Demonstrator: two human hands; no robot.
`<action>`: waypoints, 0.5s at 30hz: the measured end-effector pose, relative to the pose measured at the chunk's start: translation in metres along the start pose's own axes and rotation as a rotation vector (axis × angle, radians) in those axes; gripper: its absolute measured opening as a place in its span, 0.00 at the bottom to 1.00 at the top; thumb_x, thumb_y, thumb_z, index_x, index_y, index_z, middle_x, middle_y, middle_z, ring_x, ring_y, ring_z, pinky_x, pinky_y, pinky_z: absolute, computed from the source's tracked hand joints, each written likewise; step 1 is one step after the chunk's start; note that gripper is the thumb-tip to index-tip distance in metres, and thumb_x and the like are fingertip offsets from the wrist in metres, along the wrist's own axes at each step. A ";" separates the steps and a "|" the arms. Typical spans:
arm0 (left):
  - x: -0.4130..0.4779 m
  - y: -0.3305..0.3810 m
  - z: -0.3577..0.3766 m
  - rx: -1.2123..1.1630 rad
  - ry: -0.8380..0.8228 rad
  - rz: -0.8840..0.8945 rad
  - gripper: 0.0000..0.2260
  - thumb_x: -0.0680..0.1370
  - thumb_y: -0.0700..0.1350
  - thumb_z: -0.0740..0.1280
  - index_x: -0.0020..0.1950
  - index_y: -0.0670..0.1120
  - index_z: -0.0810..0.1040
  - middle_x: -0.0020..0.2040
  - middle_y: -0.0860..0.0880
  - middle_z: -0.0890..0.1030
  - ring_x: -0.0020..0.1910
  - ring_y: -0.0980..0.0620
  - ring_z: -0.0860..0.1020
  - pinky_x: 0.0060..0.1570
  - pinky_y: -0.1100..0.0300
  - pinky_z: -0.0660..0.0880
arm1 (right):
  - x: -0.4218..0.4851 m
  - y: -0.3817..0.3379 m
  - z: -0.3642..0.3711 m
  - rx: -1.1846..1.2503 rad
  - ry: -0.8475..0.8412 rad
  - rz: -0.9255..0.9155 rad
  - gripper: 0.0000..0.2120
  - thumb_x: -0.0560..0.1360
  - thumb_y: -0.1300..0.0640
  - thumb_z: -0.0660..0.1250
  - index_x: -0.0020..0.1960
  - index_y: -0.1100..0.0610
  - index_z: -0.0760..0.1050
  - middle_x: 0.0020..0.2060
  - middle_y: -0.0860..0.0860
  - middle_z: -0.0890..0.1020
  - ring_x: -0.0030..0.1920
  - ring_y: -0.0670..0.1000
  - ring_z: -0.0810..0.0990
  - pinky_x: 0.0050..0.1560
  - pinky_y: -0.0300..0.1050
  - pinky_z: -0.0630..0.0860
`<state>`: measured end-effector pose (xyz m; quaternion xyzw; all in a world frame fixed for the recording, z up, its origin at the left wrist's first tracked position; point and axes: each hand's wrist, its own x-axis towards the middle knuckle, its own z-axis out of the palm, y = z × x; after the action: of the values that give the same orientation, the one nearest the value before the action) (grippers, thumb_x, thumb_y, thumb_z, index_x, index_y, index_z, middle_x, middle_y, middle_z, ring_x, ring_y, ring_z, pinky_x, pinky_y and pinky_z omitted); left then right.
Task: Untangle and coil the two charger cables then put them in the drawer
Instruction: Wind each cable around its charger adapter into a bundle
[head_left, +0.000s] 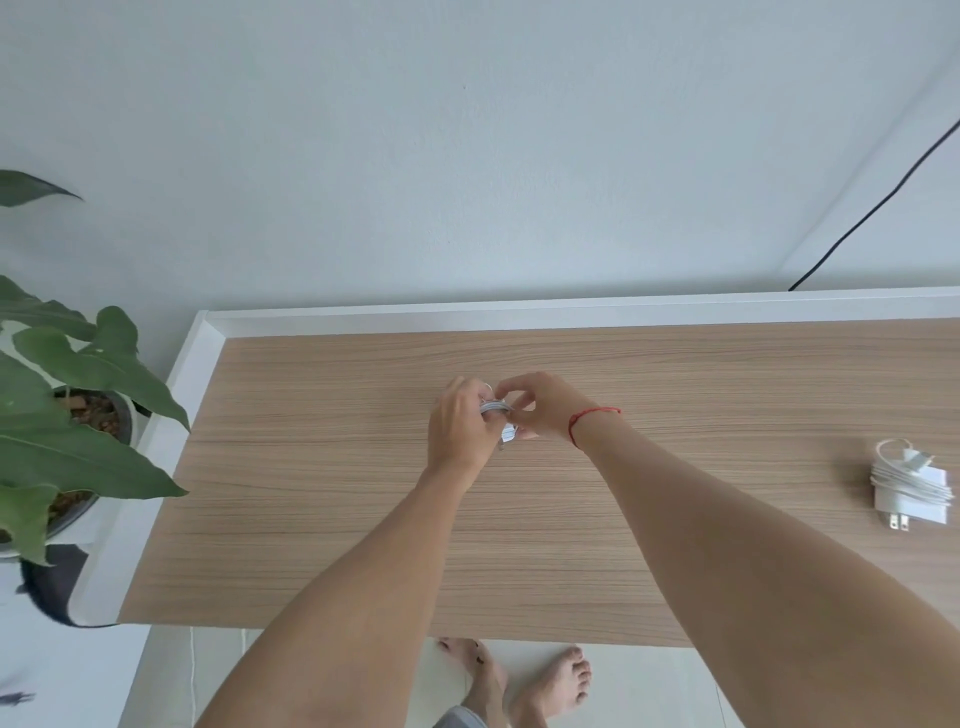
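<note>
Tabletop (311, 493) centre: my left hand (460, 431) grips the coiled cable (496, 406), strands crosswise, my right hand (537, 410) pinching it alongside.

A wood-grain desk (322, 519) fills the lower middle, with a raised white rim (519, 310) along its far and left edges. Behind the desk rises a plain pale wall (467, 130), evenly and softly lit. A black cord (878, 205) slants down the wall to the desk's far right. Left of the desk stands a leafy plant (78, 364) in a grey pot (122, 415). Pale floor (649, 691) shows below the desk's near edge.
</note>
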<state>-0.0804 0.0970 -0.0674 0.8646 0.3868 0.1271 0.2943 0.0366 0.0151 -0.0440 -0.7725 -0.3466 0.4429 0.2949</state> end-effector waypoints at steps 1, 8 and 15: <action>-0.001 -0.001 -0.002 -0.013 -0.008 -0.008 0.08 0.72 0.39 0.70 0.51 0.43 0.79 0.50 0.49 0.79 0.48 0.50 0.78 0.45 0.60 0.73 | 0.000 0.001 0.001 0.011 0.004 0.005 0.10 0.76 0.58 0.69 0.57 0.53 0.79 0.52 0.56 0.82 0.44 0.55 0.86 0.53 0.51 0.82; 0.005 -0.008 -0.014 -0.086 -0.178 -0.027 0.14 0.73 0.41 0.71 0.58 0.44 0.81 0.54 0.48 0.73 0.51 0.51 0.75 0.51 0.60 0.72 | -0.005 0.000 0.002 -0.007 0.019 0.005 0.08 0.76 0.59 0.69 0.55 0.55 0.79 0.52 0.57 0.83 0.43 0.57 0.86 0.53 0.51 0.82; 0.013 -0.013 -0.023 -0.205 -0.372 -0.114 0.14 0.74 0.39 0.69 0.59 0.46 0.81 0.57 0.46 0.68 0.56 0.47 0.73 0.44 0.45 0.82 | -0.008 0.001 0.003 0.031 0.024 0.014 0.10 0.76 0.62 0.68 0.55 0.52 0.81 0.52 0.56 0.82 0.44 0.57 0.86 0.52 0.48 0.82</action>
<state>-0.0901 0.1228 -0.0576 0.8154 0.3591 -0.0130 0.4538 0.0312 0.0084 -0.0420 -0.7755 -0.3305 0.4410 0.3080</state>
